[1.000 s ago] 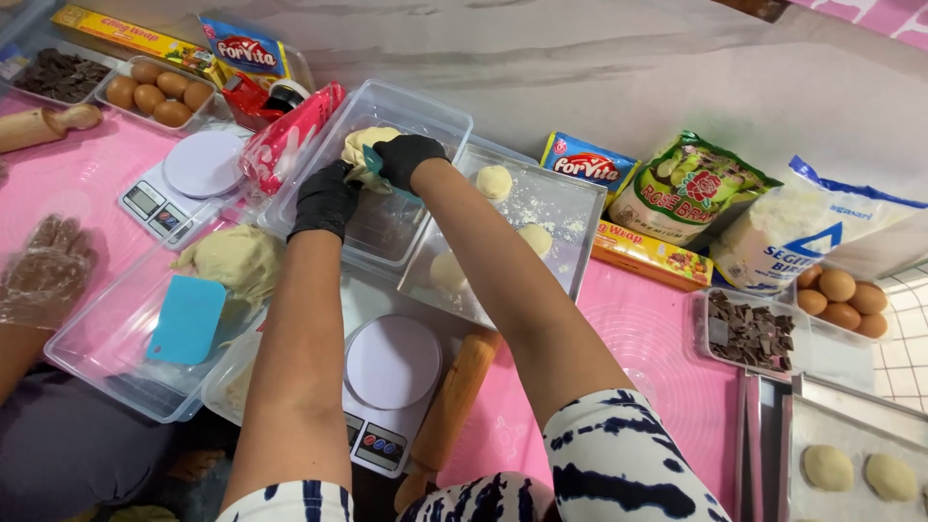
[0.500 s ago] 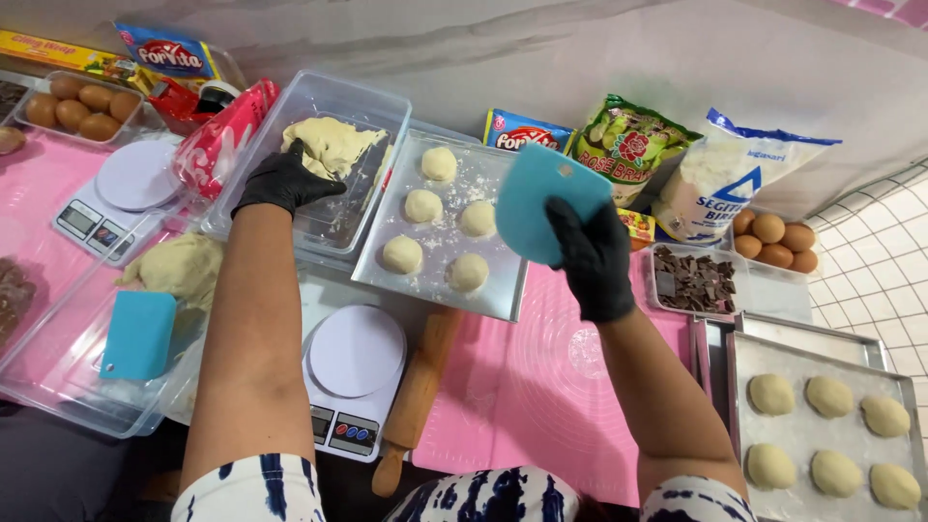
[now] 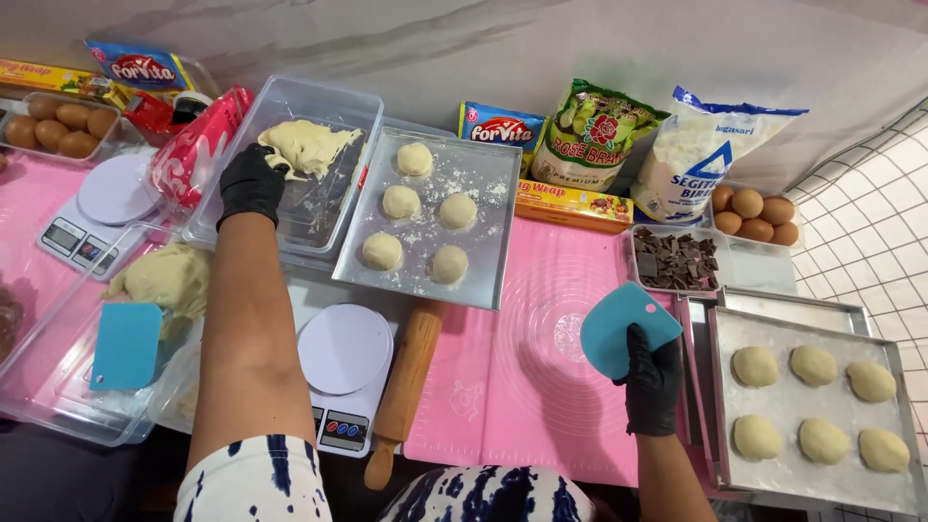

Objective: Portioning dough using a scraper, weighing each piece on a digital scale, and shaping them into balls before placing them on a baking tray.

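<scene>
I see a pink mat (image 3: 541, 387) covering the worktop, giving a clean rolling surface. A clear tub (image 3: 290, 184) sits at the back within reach, holding a dough mass (image 3: 307, 145), pale, soft and ragged-edged, at its far end. My left hand (image 3: 249, 182), black-gloved, rests on the dough's near edge, its grip curled against it. My right hand (image 3: 650, 379) has its grip closed on a blue scraper (image 3: 623, 327), held upright above the mat, well apart from the dough.

A pale, stretched dough mass (image 3: 307, 147) lies in a clear tub; a teal scraper (image 3: 619, 327) stands upright above the mat.
</scene>
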